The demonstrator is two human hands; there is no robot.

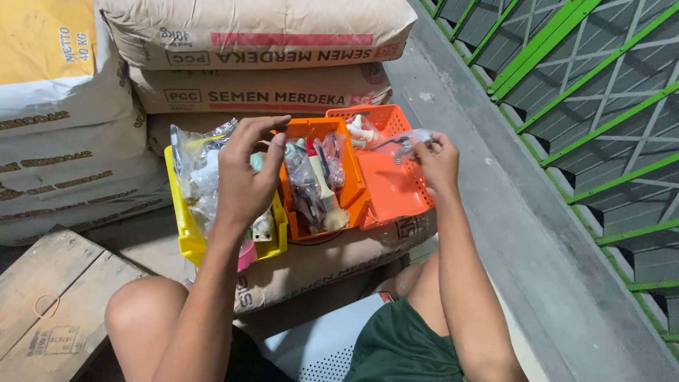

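Three plastic bins sit side by side on a brown sack (325, 265) laid flat before the seated person. Yellow bin (185, 237) at the left, small orange bin (338, 170) in the middle, wide orange tray (387, 185) at the right, each touching the next.

Left hand (244, 177): back toward camera, raised over the gap between yellow bin and orange bin, fingers curled loosely, fingertips near the orange bin's far rim. Grip on anything cannot be told; palm side hidden.

Right hand (437, 161): over the tray's right edge, fingers pinched on a small clear bag (404, 141) with dark metal bits inside. Bag held up, above the tray's far right corner, not resting on it.

Yellow bin packed with clear bags of pale fittings (196, 166); something pink shows at its near corner. Orange bin holds more bagged items standing upright, one a cream-handled piece (324, 185). Tray mostly bare, white fittings (361, 129) at its far end.

Behind the bins: stacked cement sacks (262, 71), tan and white. Wooden crate (49, 304) at lower left, rubber band lying on it. Grey concrete ledge (509, 212) runs along the right, green railing (580, 85) beyond. Person's bare knee at lower left, green shorts below.
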